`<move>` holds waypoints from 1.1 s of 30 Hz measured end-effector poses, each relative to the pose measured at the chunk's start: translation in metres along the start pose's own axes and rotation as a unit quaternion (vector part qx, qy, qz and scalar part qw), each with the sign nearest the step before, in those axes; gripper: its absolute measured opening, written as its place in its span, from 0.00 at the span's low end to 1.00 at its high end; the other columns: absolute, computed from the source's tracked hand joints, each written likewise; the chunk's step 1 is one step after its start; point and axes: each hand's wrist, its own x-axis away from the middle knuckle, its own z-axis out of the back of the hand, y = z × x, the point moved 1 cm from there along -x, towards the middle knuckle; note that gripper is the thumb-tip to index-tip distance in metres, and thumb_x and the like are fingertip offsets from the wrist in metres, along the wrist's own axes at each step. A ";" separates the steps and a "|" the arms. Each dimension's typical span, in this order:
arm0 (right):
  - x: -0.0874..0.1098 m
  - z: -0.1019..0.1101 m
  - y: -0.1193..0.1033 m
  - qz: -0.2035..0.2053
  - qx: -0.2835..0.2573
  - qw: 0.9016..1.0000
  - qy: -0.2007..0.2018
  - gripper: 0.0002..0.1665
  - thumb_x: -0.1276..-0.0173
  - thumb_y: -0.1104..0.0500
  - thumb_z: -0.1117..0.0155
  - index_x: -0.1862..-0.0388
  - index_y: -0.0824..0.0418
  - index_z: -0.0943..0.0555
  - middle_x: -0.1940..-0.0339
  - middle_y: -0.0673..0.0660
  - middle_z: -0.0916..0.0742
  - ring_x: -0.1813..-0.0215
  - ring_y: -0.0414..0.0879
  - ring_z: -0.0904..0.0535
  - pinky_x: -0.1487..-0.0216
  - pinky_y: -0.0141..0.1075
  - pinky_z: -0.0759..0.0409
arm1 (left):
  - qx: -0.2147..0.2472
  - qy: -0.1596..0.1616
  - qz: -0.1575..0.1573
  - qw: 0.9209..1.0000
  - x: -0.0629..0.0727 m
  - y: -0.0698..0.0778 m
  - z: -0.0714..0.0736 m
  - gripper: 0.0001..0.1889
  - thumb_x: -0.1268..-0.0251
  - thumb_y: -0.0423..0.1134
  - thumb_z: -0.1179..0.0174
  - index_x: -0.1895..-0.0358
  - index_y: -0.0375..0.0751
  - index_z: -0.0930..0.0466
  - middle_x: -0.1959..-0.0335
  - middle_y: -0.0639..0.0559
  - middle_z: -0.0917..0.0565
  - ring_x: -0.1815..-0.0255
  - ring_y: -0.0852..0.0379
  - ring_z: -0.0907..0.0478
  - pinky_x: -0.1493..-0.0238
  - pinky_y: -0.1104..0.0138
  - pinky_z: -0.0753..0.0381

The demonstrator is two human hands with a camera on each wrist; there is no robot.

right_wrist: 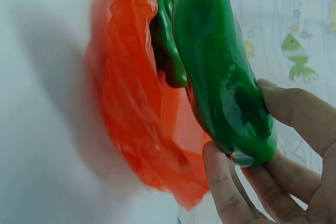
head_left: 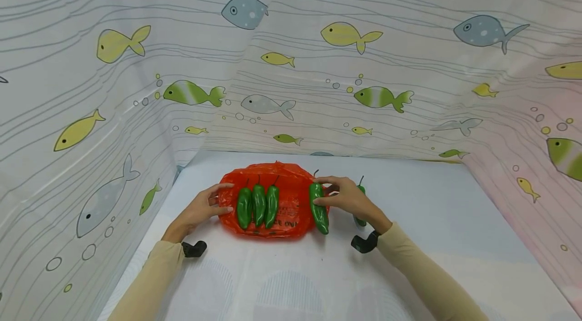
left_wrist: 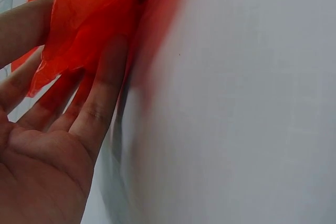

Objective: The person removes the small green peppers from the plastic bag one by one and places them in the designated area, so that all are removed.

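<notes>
From where I stand, two pale sleeves (head_left: 150,280) reach in over the near part of the bench (head_left: 327,285), a small black wrist camera (head_left: 194,248) at each cuff. Farther in, left of the bench's middle, a red-orange plastic bag (head_left: 291,194) lies open, dark lettering showing through. Inside it, three green peppers (head_left: 259,204) lie side by side, stems toward the back edge. The left hand (head_left: 197,212) has its grip curled round the bag's left rim. The right hand (head_left: 347,197) pinches a long pepper (head_left: 320,212) between thumb and fingers, over the bag's right rim. It's glossy and deep green, gently dented along its sides, with a thin stem. Another pepper (head_left: 361,189), partly hidden by the right hand, lies outside the bag, toward the bench's right edge. Past the back edge rises a white sheet (head_left: 300,73) printed with green, yellow and grey-blue fish.
</notes>
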 end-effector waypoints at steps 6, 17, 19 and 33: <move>0.008 0.013 0.008 -0.011 -0.010 1.000 0.014 0.34 0.38 0.48 0.21 0.33 0.50 0.19 0.50 0.54 0.12 0.47 0.52 0.16 0.52 0.43 0.16 | -0.006 0.003 0.001 1.000 -0.003 -0.002 -0.001 0.38 0.38 0.30 0.27 0.25 0.43 0.33 0.30 0.34 0.29 0.37 0.39 0.24 0.49 0.61 0.15; 0.021 0.034 0.022 -0.032 0.017 0.999 0.036 0.36 0.38 0.47 0.21 0.31 0.51 0.20 0.50 0.56 0.12 0.46 0.54 0.16 0.51 0.48 0.15 | -0.004 -0.003 -0.004 1.000 -0.004 -0.002 -0.002 0.38 0.38 0.31 0.27 0.25 0.42 0.33 0.29 0.34 0.30 0.37 0.38 0.24 0.49 0.62 0.15; 0.024 0.039 0.025 -0.033 0.017 0.999 0.039 0.36 0.37 0.47 0.22 0.31 0.52 0.21 0.49 0.57 0.12 0.46 0.56 0.16 0.50 0.48 0.15 | -0.003 0.001 0.000 1.000 -0.004 -0.002 -0.002 0.38 0.38 0.31 0.27 0.25 0.43 0.33 0.29 0.34 0.29 0.37 0.39 0.24 0.49 0.61 0.15; 0.040 0.062 0.040 -0.048 0.016 0.997 0.058 0.36 0.36 0.46 0.22 0.30 0.53 0.22 0.46 0.60 0.14 0.43 0.57 0.19 0.49 0.48 0.15 | -0.004 0.003 -0.002 1.000 -0.004 -0.008 0.001 0.38 0.39 0.32 0.26 0.25 0.44 0.32 0.29 0.34 0.31 0.37 0.39 0.23 0.48 0.61 0.16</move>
